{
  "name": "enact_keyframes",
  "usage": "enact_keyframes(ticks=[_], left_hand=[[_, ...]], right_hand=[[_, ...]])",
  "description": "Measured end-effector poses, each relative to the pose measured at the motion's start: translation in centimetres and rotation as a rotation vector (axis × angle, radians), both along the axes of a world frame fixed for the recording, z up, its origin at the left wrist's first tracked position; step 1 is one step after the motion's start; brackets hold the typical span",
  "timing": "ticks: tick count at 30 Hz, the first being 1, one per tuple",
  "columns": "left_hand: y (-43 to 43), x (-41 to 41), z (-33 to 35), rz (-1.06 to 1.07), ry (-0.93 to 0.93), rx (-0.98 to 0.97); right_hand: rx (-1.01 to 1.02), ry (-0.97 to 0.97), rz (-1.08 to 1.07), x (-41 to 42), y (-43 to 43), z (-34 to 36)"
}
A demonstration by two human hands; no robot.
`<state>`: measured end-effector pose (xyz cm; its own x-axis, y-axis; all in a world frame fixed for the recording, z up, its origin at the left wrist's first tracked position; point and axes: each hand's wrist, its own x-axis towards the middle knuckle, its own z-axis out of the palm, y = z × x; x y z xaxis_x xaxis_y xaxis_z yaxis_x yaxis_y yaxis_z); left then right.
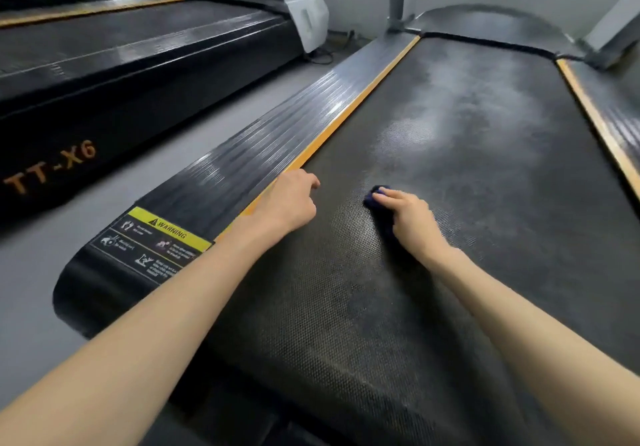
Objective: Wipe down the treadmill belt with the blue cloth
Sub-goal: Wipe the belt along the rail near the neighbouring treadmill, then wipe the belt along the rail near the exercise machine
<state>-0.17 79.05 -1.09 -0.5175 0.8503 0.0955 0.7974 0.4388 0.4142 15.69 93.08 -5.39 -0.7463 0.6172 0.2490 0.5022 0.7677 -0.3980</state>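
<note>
Belt [346, 324], black and pebbled, runs away from the camera, with a warning label [156, 241] on the rail [270, 148] at its left. Farther up, the left hand [289, 203] rests at the belt's edge beside the orange strip [346, 116], fingers loosely curled, holding nothing. Just right of it, the right hand [412, 219] presses the cloth [375, 196] down on the belt. The grip is closed over the cloth, fingers curled on top, so only a dark-blue wad shows past the fingertips. Soft, light and limp, the cloth likely bunches under any hold and should drag rather than slide on the textured rubber. A palm-down hold over its middle, as here, looks the surest. Beyond the hands a pale, dusty-looking patch [408, 134] spreads up the belt's centre, probably not yet wiped. A second treadmill [121, 65] stands well apart at far left.
</note>
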Motion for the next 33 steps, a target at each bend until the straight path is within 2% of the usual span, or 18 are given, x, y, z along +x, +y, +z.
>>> enact_keyframes(ticks=[3, 7, 9, 11, 14, 17, 20, 23, 26, 29, 33], left_hand=[[2.0, 1.6, 0.1, -0.066, -0.038, 0.030], [5.6, 4.9, -0.2, -0.129, -0.141, 0.038], [7.6, 7.1, -0.4, -0.197, -0.168, 0.065], [9.8, 9.7, -0.6, -0.269, -0.186, 0.088], [13.2, 13.4, -1.0, -0.282, -0.063, -0.025], [15.1, 15.6, -2.4, -0.155, 0.026, -0.123], [15.5, 16.7, -4.4, -0.057, 0.083, -0.074], [16.8, 16.2, -5.1, -0.058, 0.177, -0.035], [18.6, 14.8, -5.0, -0.095, 0.189, -0.014], [20.9, 13.7, -4.6, -0.113, 0.070, 0.090], [23.7, 13.0, -4.6, -0.104, -0.243, 0.344]], right_hand=[[-0.046, -0.051, -0.318, 3.2, 3.8, 0.8], [-0.155, -0.025, -0.261, 2.9, 2.8, 0.5], [-0.289, 0.050, -0.233, 3.1, 2.1, 1.3], [-0.366, 0.171, -0.294, 4.6, 2.4, 2.8], [-0.205, 0.323, -0.462, 8.5, 3.7, 4.5], [-0.183, 0.221, -0.526, 12.2, 5.0, 4.8], [-0.202, 0.097, -0.533, 15.3, 5.7, 3.7], [-0.185, 0.074, -0.571, 18.0, 6.9, 3.1], [-0.192, 0.052, -0.603, 20.0, 8.8, 3.1], [-0.163, 0.003, -0.615, 21.9, 10.9, 3.4], [-0.121, 0.025, -0.710, 25.5, 14.8, 3.8]])
